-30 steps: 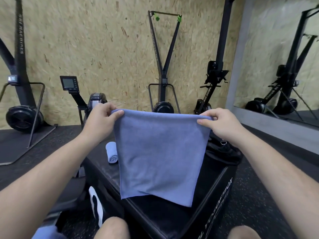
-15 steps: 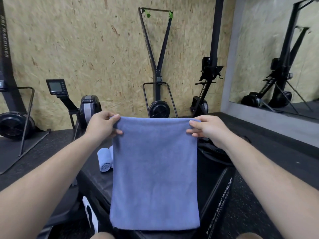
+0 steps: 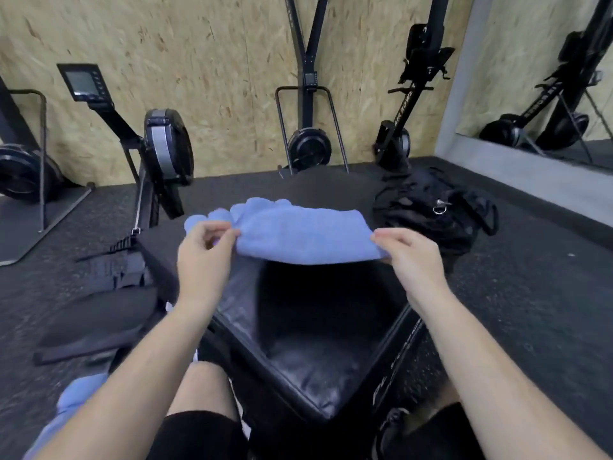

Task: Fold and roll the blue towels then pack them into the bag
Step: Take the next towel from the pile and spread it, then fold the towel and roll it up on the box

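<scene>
Head view, change: 1 s ago the towel (image 3: 305,235) hung upright from both hands at chest height. It then came down and lay nearly flat, w/ the far part draped over the far end of the box (image 3: 298,343). The camera had tipped down too.
Left hand (image 3: 204,257): at 9 o'clock of the towel. Thumb and curled fingers pinched its near-left corner.
Right hand (image 3: 409,257): at 3 o'clock of the towel. Thumb and fingers pinched the near-right corner, same grip as before.
Towel position: near edge lifted slightly off the box top btwn the hands; rest blurred, so contact underneath was hard to tell.
Rolled towels (image 3: 219,214): blue bumps at 10–11 o'clock, just behind the towel, prob. finished rolls on the box.
Bag (image 3: 434,210): black, at 2 o'clock of the towel, near the box's far-right corner. Whether it was open couldn't be told.
Spare towels (image 3: 76,396): blue heap at 7 o'clock, by the person's left knee.
Meaning for task: prob. shake-out was over and the laying-flat step had begun. Fold and roll on this towel were not yet done, and it was not packed.
Risk: far edge could bunch against the rolls.
</scene>
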